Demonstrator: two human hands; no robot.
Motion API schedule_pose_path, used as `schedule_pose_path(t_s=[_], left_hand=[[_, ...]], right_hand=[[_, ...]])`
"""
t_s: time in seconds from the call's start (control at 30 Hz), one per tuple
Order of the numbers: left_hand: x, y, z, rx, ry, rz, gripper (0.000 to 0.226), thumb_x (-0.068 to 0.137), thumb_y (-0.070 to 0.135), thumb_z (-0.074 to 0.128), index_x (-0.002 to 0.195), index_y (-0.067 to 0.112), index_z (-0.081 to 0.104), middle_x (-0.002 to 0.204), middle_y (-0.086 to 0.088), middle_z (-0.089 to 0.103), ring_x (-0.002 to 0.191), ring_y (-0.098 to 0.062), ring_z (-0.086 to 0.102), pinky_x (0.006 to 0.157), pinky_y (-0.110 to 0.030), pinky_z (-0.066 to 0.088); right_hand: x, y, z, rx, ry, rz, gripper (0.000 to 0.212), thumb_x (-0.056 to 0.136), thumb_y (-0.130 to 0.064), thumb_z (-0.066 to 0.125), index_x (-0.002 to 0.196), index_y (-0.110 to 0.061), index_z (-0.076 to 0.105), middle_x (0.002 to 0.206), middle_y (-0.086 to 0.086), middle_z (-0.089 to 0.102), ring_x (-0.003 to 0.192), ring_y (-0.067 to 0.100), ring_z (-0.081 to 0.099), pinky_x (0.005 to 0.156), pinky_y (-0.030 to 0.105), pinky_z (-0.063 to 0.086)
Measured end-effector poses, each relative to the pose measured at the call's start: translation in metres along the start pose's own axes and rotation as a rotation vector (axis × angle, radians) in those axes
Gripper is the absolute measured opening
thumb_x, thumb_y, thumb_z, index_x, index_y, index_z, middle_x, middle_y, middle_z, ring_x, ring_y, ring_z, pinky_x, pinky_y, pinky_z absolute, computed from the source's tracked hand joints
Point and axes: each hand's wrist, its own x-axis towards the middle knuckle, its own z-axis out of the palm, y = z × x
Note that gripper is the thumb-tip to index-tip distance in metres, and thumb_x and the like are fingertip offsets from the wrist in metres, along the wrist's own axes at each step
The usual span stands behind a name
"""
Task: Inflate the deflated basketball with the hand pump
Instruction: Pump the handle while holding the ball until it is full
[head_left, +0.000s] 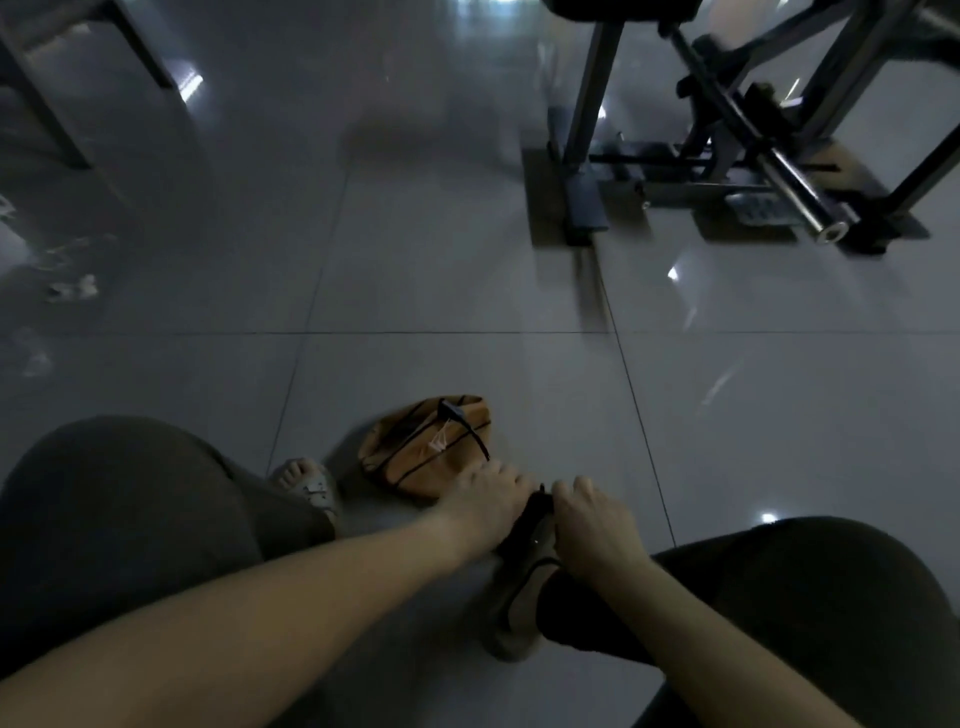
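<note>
The basketball (415, 452) lies on the tiled floor (467, 270) just ahead of your knees, collapsed into a soft, folded cup of orange skin. In that state it should be light and floppy and slide easily on the glossy tile, so it will likely shift when the pump jerks. Better to steady it by its thicker folded rim than by the slack middle. A thin black hose (470, 431) runs from a fitting on top of the ball down towards your hands. That joint looks like the delicate part, and a sideways tug may bend or pull the needle.

Your left hand (488, 496) closes over the forward end of the hand pump (532, 519), touching the near edge of the ball. Your right hand (587, 525) is curled round the pump's near end. The light is dim, so the exact finger placement is hard to read. The pump itself should feel stiff and light; hold the barrel firmly and keep the stroke in line with it.

Your right foot (519, 603) sits directly under the pump, and your left foot (306, 483) rests just beside the ball, so elbow room is tight. An exercise machine (727, 156) with a jutting steel bar (800, 192) stands well apart ahead on the right. Pale scraps (72, 288) lie far to the left.
</note>
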Motion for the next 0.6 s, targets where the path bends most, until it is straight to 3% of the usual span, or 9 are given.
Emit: schedule_pose_path(t_s=[0.1, 0.17, 0.27, 0.4, 0.53, 0.6], left_hand=[[-0.004, -0.009, -0.048, 0.033, 0.244, 0.034, 0.032, 0.09, 0.008, 0.032, 0.114, 0.018, 0.052, 0.108, -0.006, 0.059, 0.099, -0.027, 0.057, 0.082, -0.037, 0.045], [-0.006, -0.018, -0.078, 0.065, 0.434, 0.057, 0.017, 0.093, 0.009, 0.046, 0.105, 0.018, 0.054, 0.094, -0.005, 0.059, 0.08, -0.025, 0.056, 0.067, -0.034, 0.042], [-0.01, -0.031, -0.11, 0.088, 0.606, 0.05, 0.002, 0.098, 0.018, 0.053, 0.098, 0.016, 0.054, 0.082, -0.004, 0.057, 0.064, -0.023, 0.052, 0.054, -0.033, 0.04], [-0.011, -0.043, -0.097, 0.066, 0.548, 0.041, 0.008, 0.099, 0.022, 0.052, 0.094, 0.015, 0.049, 0.079, -0.005, 0.055, 0.056, -0.025, 0.055, 0.045, -0.031, 0.033], [-0.011, -0.031, -0.037, 0.04, 0.35, -0.053, 0.011, 0.094, 0.011, 0.049, 0.104, 0.011, 0.046, 0.095, -0.013, 0.053, 0.06, -0.027, 0.058, 0.041, -0.034, 0.043], [-0.011, -0.019, -0.01, 0.061, 0.293, -0.068, 0.014, 0.092, 0.01, 0.043, 0.106, 0.011, 0.045, 0.096, -0.015, 0.053, 0.059, -0.024, 0.057, 0.039, -0.032, 0.043]], right_hand=[[-0.01, 0.002, -0.043, 0.01, 0.231, 0.023, 0.009, 0.096, -0.024, 0.053, 0.097, -0.02, 0.045, 0.098, 0.002, 0.05, 0.077, 0.021, 0.052, 0.064, 0.032, 0.043], [-0.017, 0.003, -0.079, 0.006, 0.362, -0.008, 0.015, 0.097, -0.032, 0.047, 0.092, -0.019, 0.042, 0.088, -0.001, 0.046, 0.067, 0.017, 0.046, 0.06, 0.032, 0.039], [-0.024, 0.005, -0.12, -0.017, 0.459, -0.069, 0.028, 0.092, -0.046, 0.04, 0.089, -0.019, 0.047, 0.08, -0.002, 0.049, 0.063, 0.016, 0.049, 0.061, 0.035, 0.05], [-0.023, -0.002, -0.118, -0.108, 0.398, -0.062, 0.019, 0.098, -0.037, 0.047, 0.092, -0.019, 0.048, 0.07, -0.004, 0.049, 0.058, 0.016, 0.05, 0.054, 0.031, 0.045], [-0.023, -0.004, -0.064, -0.14, 0.284, 0.012, 0.017, 0.1, -0.028, 0.047, 0.087, -0.019, 0.042, 0.064, -0.006, 0.043, 0.047, 0.011, 0.039, 0.043, 0.026, 0.025], [-0.021, 0.001, -0.034, -0.124, 0.237, 0.042, 0.018, 0.101, -0.027, 0.048, 0.086, -0.02, 0.04, 0.064, -0.006, 0.045, 0.048, 0.012, 0.042, 0.043, 0.026, 0.027]])
